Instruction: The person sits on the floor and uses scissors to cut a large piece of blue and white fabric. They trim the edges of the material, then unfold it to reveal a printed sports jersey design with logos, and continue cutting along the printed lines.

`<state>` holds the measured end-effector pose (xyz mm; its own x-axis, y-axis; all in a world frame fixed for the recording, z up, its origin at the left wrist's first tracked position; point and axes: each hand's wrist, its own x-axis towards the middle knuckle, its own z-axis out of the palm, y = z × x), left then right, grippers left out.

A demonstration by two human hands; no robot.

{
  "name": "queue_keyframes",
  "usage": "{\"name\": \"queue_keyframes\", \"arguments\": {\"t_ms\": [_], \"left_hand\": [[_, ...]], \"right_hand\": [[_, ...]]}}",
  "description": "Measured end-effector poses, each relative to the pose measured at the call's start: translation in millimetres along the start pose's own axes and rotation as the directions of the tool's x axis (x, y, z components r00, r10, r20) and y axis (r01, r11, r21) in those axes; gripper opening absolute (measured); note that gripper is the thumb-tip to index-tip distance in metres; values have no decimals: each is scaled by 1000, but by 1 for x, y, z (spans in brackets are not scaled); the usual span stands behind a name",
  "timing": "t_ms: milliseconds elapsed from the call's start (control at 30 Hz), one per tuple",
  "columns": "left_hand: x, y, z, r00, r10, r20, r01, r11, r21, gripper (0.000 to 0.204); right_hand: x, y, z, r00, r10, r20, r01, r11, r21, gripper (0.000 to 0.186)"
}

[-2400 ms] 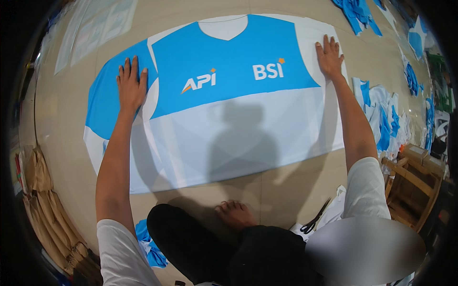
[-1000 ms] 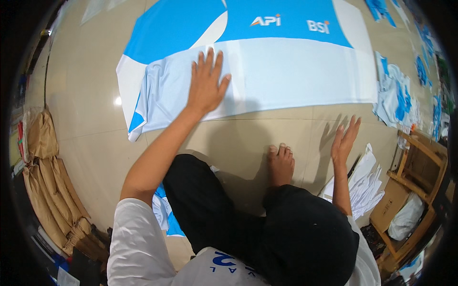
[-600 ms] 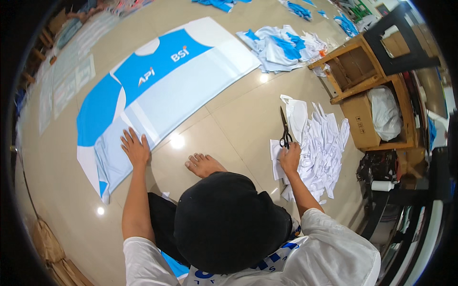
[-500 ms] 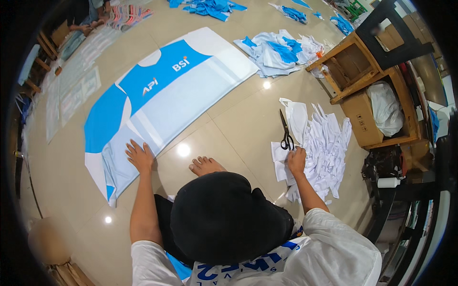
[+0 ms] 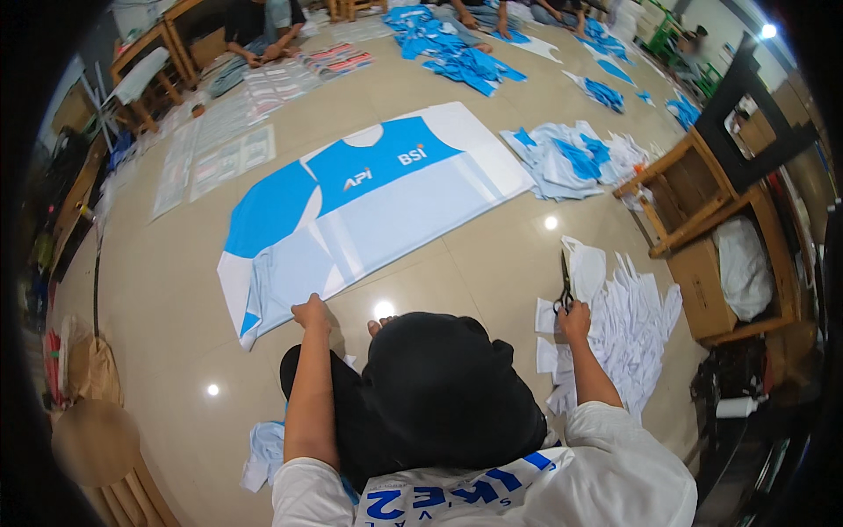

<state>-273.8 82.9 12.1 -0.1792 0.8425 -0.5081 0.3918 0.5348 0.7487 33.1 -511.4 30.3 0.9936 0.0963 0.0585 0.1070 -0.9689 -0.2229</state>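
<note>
A printed blue, pale blue and white jersey panel (image 5: 386, 211) lies spread on the tiled floor in front of me, its near left corner rumpled. At its near edge my left hand (image 5: 311, 313) is closed, with the cloth edge pinched in its fingers. To my right, my right hand (image 5: 575, 321) is closed at the handle loops of black scissors (image 5: 565, 279). The scissors' blades point away from me. Beneath and beside that hand lies a heap of white fabric strips (image 5: 630, 327); the fingertips are partly hidden.
Wooden stools (image 5: 680, 180) and a cardboard box (image 5: 702, 285) stand at the right. Beyond the jersey panel are a pale blue cloth pile (image 5: 562, 158) and blue pieces (image 5: 457, 53). Co-workers sit at the far side. Clear plastic-covered sheets (image 5: 233, 160) lie at left.
My left hand has gone from lying spread on the cloth to closing at its edge. My right hand has moved up to the scissors' loops. The view has shifted, showing more far floor.
</note>
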Motion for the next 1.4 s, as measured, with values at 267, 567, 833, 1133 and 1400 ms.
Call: {"name": "queue_keyframes", "arguments": {"t_ms": [267,567,833,1133,1400], "left_hand": [[63,-25,-11,953,-259,156,302,836,-458,57],[11,-9,2,964,-261,51,251,833,-493,51],[2,-13,-13,882,-233,409,429,755,-496,27],[-9,6,0,778,-293,556,494,831,-254,33],[-13,12,-4,771,-228,595,401,899,-175,37]], "right_hand": [[44,-17,12,983,61,173,-45,994,-96,32],[108,21,-29,621,127,774,-689,560,461,24],[-61,-243,-66,527,-273,805,-616,530,583,23],[-162,-372,20,223,-320,921,-575,719,390,47],[-178,-416,50,172,-408,897,-608,672,422,48]]}}
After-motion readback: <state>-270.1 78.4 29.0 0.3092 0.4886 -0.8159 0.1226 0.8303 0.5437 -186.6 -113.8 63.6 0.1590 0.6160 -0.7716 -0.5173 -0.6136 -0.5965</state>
